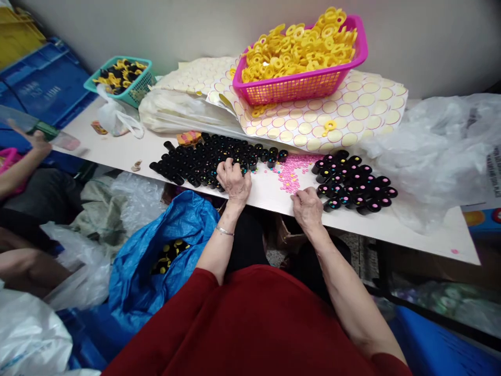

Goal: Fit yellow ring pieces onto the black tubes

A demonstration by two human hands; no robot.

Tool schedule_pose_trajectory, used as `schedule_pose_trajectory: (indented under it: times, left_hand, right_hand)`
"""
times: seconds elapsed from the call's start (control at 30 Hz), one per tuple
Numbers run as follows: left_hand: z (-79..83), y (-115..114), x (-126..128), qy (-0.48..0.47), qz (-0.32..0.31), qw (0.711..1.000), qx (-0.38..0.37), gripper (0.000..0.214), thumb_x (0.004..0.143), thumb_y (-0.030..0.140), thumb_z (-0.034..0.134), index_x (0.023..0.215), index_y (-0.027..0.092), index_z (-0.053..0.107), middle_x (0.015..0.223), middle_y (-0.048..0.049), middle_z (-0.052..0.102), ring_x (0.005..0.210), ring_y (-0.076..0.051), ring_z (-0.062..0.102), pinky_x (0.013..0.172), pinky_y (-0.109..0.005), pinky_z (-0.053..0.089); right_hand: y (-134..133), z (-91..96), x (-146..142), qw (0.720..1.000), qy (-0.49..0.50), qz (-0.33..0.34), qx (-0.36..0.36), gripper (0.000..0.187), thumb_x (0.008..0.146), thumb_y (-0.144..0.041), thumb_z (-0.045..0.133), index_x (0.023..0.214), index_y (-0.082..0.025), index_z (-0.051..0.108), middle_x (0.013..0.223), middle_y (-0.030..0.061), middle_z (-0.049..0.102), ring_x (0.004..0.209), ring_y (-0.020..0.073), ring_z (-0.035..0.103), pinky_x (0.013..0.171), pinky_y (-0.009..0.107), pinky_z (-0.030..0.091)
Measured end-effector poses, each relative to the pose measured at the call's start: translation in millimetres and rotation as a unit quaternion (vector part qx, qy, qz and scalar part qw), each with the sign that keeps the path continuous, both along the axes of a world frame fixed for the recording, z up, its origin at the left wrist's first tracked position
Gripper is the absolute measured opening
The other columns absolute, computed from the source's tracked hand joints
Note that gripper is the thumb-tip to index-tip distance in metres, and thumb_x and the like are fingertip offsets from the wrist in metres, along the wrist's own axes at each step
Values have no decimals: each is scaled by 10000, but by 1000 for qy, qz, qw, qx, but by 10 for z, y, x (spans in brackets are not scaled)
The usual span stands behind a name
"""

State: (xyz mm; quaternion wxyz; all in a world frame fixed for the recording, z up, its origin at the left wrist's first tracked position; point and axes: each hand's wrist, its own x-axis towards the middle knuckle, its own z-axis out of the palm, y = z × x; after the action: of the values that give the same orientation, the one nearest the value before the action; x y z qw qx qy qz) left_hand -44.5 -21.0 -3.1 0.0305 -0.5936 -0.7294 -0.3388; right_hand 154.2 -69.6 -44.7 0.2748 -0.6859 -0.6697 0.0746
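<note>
My left hand (235,181) is closed, its fingers bent down around a black cylinder (245,168) at the near edge of a packed group of black cylinders (183,162). Small coloured dots show on some of their tops. Beside the loose small pink discs (289,175), my right hand (308,208) rests low over the table with thumb and fingers pinched together. Whatever lies between those fingertips is too small to make out. Right of that hand stands a second group of black cylinders (354,183), many with a pink or yellow disc on top.
A pink basket (291,89) of yellow ring-shaped pieces sits on patterned sheets (344,117) behind the white table (426,240). A teal basket (136,94) stands back left, clear plastic (434,151) right. Below left is a blue sack (136,261). Another person's hand (38,142) is far left.
</note>
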Motion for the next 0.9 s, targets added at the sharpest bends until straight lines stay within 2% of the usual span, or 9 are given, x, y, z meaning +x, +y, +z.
schedule_pose_trajectory:
  times: [0.13,0.23,0.3,0.4,0.5,0.7,0.9]
  left_hand:
    - [-68,-197,237,-61,-131,989,39,228,724,307,655,900,169,611,1098,-114,622,1081,-269,494,943,-417,399]
    - [-231,-330,488,-167,-240,956,-4,264,666,281,706,891,171,624,922,-65,649,940,-210,561,855,-344,467]
    - [-332,-384,641,-238,-281,929,-46,304,622,249,737,896,170,633,902,-48,652,891,-184,579,804,-309,491]
    - [-413,-408,799,-297,-307,900,-83,333,582,199,748,896,161,646,901,-42,652,872,-170,593,791,-297,501]
    - [-431,-393,868,-314,-318,890,-93,299,571,161,727,862,154,659,882,-39,652,857,-165,596,793,-297,504]
    - [-462,-380,893,-329,-321,882,-104,317,559,97,676,871,149,668,904,-39,660,860,-159,603,795,-287,512]
    - [-484,-379,897,-305,-329,891,-70,285,557,63,649,823,165,659,824,-15,655,816,-149,587,770,-277,503]
  right_hand:
    - [2,-18,-17,1000,-22,-1,11,197,823,-166,433,695,-170,582,759,49,513,671,162,462,574,287,314]
    - [-67,32,22,998,43,-5,53,149,810,-162,453,725,-181,574,768,45,525,679,165,492,601,287,366]
    - [-136,102,67,989,107,8,103,115,816,-186,474,748,-194,566,769,35,535,708,167,520,651,290,411]
    - [-224,216,125,975,166,35,142,97,825,-216,501,751,-204,564,750,17,548,722,159,537,685,293,436]
    - [-246,271,151,975,171,55,128,113,826,-222,505,742,-208,579,741,11,553,703,152,533,663,288,436]
    - [-180,272,137,991,22,93,97,187,850,-228,473,758,-201,633,751,43,579,749,188,498,684,305,409]
    - [-157,373,107,988,-105,102,47,230,849,-195,445,772,-179,661,756,64,579,735,197,446,637,298,350]
